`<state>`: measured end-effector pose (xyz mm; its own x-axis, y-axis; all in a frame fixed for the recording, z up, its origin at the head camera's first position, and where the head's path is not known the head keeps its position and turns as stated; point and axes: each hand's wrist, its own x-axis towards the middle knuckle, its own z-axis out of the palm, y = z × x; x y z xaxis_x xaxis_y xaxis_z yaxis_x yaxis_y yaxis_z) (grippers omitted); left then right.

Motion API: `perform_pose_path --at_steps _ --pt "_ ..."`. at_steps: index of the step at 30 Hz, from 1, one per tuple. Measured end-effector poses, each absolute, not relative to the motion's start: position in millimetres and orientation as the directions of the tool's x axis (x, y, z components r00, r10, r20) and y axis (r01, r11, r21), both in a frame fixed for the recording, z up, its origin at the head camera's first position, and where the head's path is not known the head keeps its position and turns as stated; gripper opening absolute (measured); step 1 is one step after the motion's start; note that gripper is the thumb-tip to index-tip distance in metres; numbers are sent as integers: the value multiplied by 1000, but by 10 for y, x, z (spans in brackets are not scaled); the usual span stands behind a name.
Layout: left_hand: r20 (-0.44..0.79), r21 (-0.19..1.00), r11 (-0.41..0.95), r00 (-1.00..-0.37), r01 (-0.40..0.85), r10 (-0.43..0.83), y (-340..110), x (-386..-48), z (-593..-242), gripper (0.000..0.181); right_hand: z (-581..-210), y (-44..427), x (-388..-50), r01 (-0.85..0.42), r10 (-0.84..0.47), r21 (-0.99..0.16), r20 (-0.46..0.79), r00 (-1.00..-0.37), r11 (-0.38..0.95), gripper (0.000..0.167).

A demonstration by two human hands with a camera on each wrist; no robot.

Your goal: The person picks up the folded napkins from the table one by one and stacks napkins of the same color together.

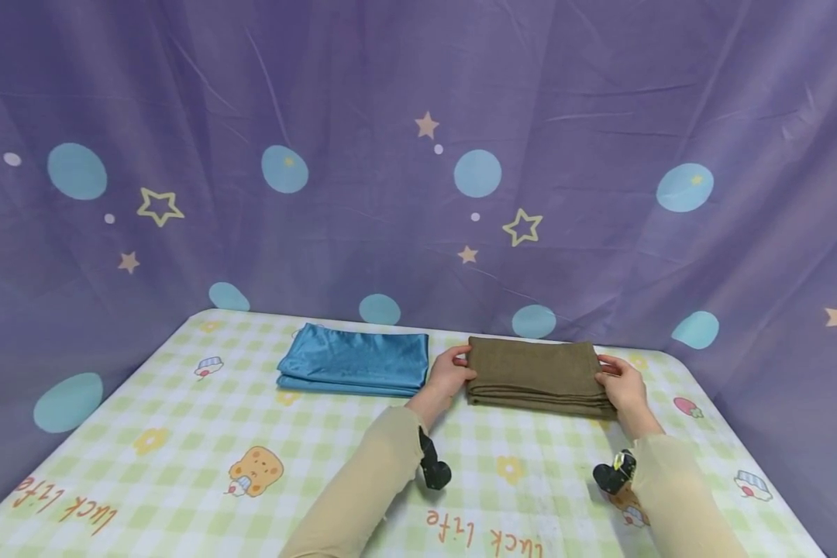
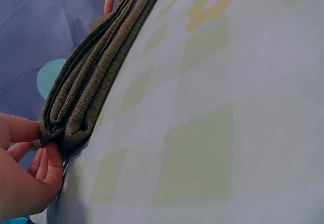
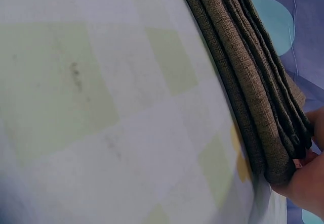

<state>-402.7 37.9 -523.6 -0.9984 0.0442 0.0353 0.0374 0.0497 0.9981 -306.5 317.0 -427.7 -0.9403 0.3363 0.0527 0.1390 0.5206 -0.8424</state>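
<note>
A brown towel (image 1: 533, 373), folded into a thick layered rectangle, lies at the back right of the table. My left hand (image 1: 450, 373) pinches its left end between thumb and fingers; the left wrist view shows that hand (image 2: 28, 168) at the stacked folds. At the opposite end, my right hand (image 1: 625, 385) grips the towel's right side, with some fingertips hidden among the layers in the right wrist view, where part of the hand (image 3: 304, 176) shows. To the left lies a folded shiny blue cloth (image 1: 359, 360), near my left hand but not held.
A green-and-white checked tablecloth (image 1: 251, 426) with printed cartoons and lettering covers the table. Behind it hangs a purple curtain (image 1: 363, 232) with stars and blue dots. Black wrist devices (image 1: 434, 463) sit under both sleeves.
</note>
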Motion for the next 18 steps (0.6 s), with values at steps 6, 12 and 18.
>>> perform_pose_path --at_steps 6,12,18 --pt "49 999 19 -996 50 76 345 -4048 -5230 54 -4251 3206 -3017 109 325 -843 81 -942 526 42" --pt "-46 997 71 -995 -40 87 139 -3305 -4229 42 -4157 3212 -2963 100 326 -815 114 -939 571 39" --pt "-35 994 103 -994 -25 101 -7 -3254 -4136 35 -4076 3198 -2926 100 325 -781 137 -936 616 34"
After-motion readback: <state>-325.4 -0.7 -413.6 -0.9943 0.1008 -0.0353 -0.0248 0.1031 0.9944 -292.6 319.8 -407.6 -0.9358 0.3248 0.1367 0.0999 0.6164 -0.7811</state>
